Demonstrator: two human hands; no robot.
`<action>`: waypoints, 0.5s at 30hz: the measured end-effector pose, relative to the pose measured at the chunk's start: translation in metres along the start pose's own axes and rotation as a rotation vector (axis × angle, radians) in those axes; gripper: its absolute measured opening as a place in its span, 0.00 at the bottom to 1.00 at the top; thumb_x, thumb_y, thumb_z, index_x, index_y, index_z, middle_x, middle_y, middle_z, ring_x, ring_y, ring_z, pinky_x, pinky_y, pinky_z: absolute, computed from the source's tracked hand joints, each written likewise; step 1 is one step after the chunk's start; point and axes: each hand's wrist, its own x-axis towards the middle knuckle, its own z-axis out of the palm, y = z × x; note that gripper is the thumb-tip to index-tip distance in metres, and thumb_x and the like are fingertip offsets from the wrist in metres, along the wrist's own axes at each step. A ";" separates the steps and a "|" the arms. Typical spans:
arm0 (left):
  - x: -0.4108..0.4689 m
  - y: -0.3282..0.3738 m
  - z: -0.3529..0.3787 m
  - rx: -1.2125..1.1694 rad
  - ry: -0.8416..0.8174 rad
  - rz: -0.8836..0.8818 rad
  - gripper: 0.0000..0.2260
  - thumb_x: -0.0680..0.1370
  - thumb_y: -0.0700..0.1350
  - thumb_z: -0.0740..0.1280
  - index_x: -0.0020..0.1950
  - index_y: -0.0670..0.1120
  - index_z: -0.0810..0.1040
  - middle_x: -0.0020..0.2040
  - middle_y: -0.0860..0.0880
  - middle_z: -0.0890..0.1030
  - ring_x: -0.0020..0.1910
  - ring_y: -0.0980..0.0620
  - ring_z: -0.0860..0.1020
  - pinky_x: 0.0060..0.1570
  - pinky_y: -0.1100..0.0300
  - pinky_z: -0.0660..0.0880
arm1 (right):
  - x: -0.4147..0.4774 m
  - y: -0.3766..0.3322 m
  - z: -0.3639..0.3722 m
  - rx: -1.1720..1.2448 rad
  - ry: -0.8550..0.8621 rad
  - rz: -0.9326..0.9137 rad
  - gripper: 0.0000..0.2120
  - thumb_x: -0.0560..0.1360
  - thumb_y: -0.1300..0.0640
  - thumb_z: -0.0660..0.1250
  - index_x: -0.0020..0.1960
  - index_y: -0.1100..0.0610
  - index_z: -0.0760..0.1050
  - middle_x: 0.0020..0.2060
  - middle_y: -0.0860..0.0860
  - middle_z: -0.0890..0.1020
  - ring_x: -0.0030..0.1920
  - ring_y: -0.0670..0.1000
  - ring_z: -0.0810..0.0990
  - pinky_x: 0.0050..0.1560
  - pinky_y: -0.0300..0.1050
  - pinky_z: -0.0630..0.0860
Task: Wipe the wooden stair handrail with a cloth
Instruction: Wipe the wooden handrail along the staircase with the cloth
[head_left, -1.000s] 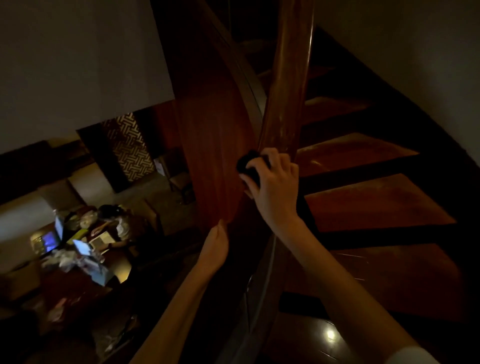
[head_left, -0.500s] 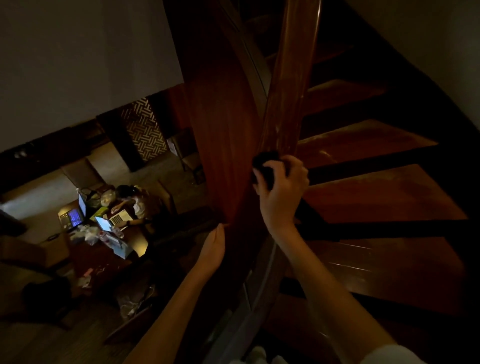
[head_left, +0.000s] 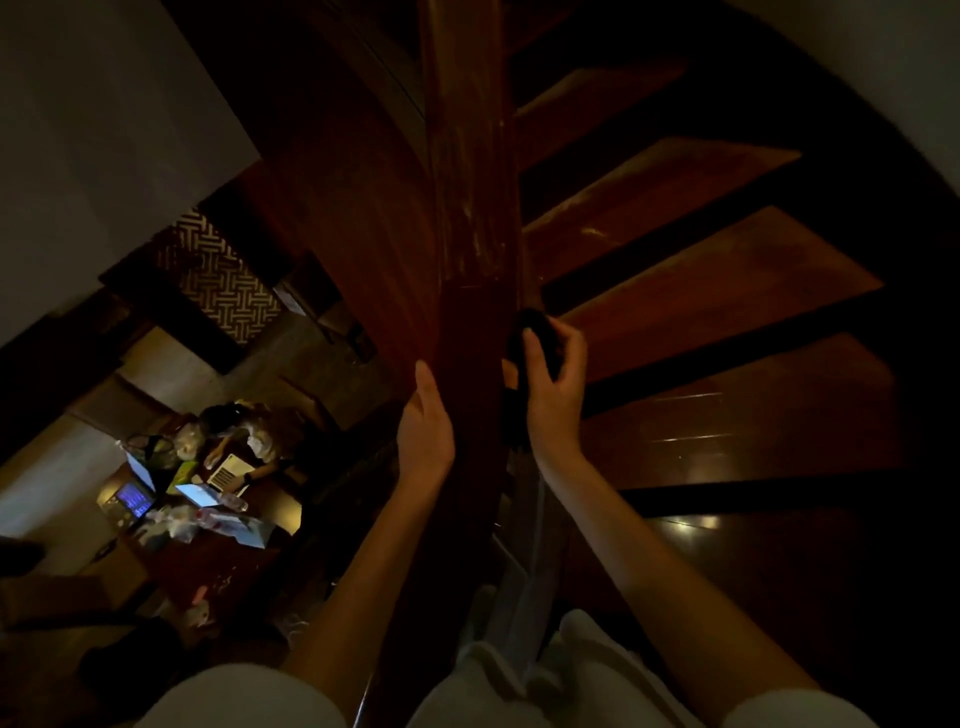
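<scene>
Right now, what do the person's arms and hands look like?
The left hand and right hand are bare, no gloves; forearms uncovered. White left sleeve and white right sleeve cover the upper arms. No watch or ring shows in the dim light.

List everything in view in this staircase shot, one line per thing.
handrail: one, red-brown wood, runs up the middle
cloth: one, black, bunched at the handrail's right edge
stair treads: at least five, red-brown, right side
wall: one, pale, upper left
patterned panel: one, cream and dark weave, left, floor below
table: one, dark, cluttered, lower left, floor below
lit screens: at least two, blue-white, on the table
seated person: one, at the table
left hand: one, fingers straight, against the handrail's left side
right hand: one, grips the cloth
sleeves: two, white, bottom edge
</scene>
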 end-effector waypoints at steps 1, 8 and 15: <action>0.000 -0.001 0.001 0.006 0.015 0.000 0.27 0.81 0.64 0.43 0.49 0.54 0.78 0.42 0.57 0.78 0.42 0.58 0.78 0.45 0.60 0.73 | -0.009 0.008 -0.005 -0.008 0.004 0.008 0.04 0.81 0.54 0.63 0.56 0.49 0.72 0.57 0.52 0.73 0.58 0.48 0.76 0.58 0.43 0.74; -0.004 0.006 0.000 0.059 0.069 -0.011 0.25 0.81 0.64 0.43 0.34 0.57 0.70 0.30 0.58 0.73 0.27 0.63 0.73 0.32 0.68 0.67 | -0.077 0.050 -0.038 0.057 -0.111 0.276 0.04 0.81 0.58 0.62 0.52 0.54 0.75 0.51 0.56 0.78 0.52 0.51 0.80 0.52 0.44 0.77; -0.009 0.003 0.004 0.074 0.185 0.030 0.22 0.84 0.59 0.45 0.35 0.57 0.69 0.32 0.59 0.70 0.25 0.71 0.73 0.31 0.73 0.67 | -0.032 0.041 -0.062 0.224 -0.247 0.629 0.11 0.83 0.58 0.56 0.47 0.54 0.75 0.41 0.51 0.78 0.33 0.43 0.81 0.37 0.36 0.75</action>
